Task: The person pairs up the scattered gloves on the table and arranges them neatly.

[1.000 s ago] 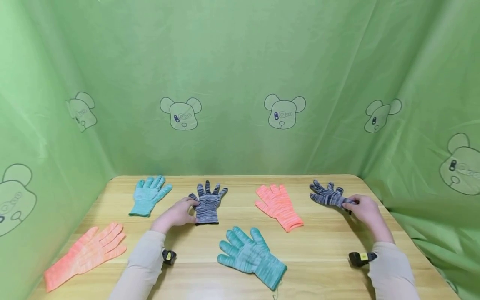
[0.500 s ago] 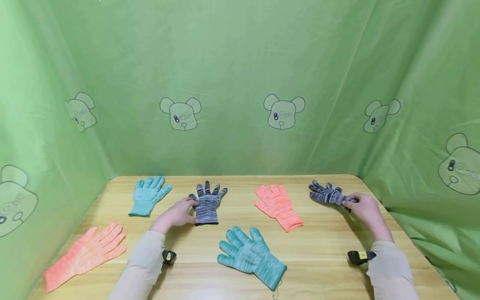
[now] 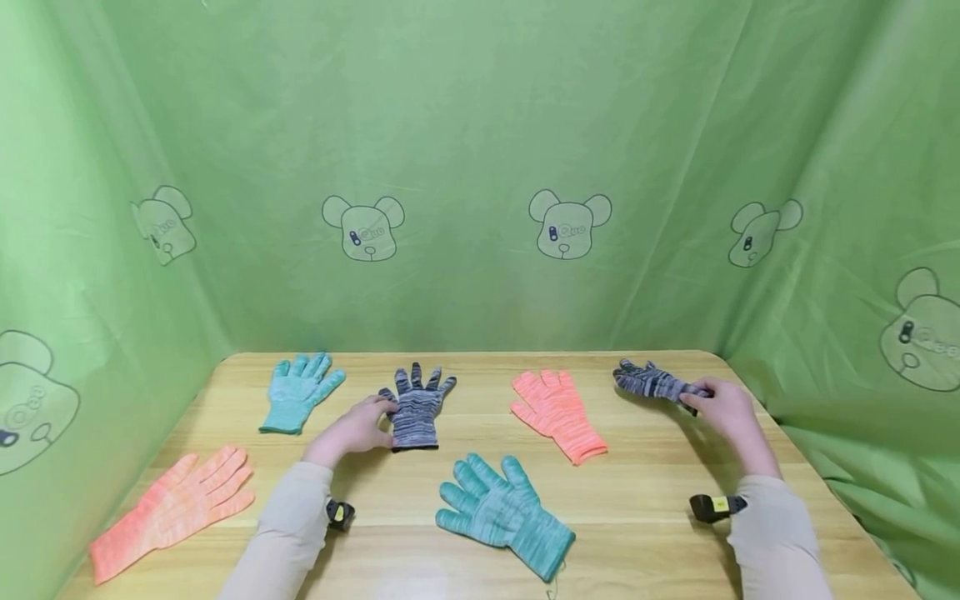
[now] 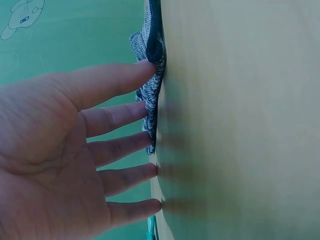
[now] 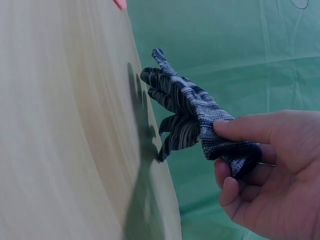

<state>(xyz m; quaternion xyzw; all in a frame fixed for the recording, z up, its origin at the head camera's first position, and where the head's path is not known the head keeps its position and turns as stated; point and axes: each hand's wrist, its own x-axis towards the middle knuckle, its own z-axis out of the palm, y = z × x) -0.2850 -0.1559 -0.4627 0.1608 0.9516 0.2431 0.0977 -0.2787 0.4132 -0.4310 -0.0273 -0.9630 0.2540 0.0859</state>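
Note:
At the table's far right, my right hand (image 3: 723, 407) pinches the cuff of a black-and-grey striped knit glove (image 3: 651, 382). In the right wrist view this glove (image 5: 190, 100) is lifted off the wood and its fingers hang toward the surface. Thumb and fingertips of my right hand (image 5: 280, 170) grip the dark hem. Left of centre, a matching striped glove (image 3: 417, 412) lies flat with its fingers pointing away. My left hand (image 3: 360, 427) rests beside it, touching its left edge. From the left wrist, straight fingers of that hand (image 4: 75, 145) reach the glove (image 4: 154, 85).
Between the two striped gloves lies an orange glove (image 3: 558, 412). A teal glove (image 3: 502, 517) is at front centre, another teal glove (image 3: 297, 392) at back left. A second orange glove (image 3: 176, 508) lies front left. Green curtains (image 3: 465, 150) enclose the wooden table (image 3: 637, 517).
My right hand has shifted slightly left with the striped glove, which has turned so its fingers look bunched together. My left hand stays in place.

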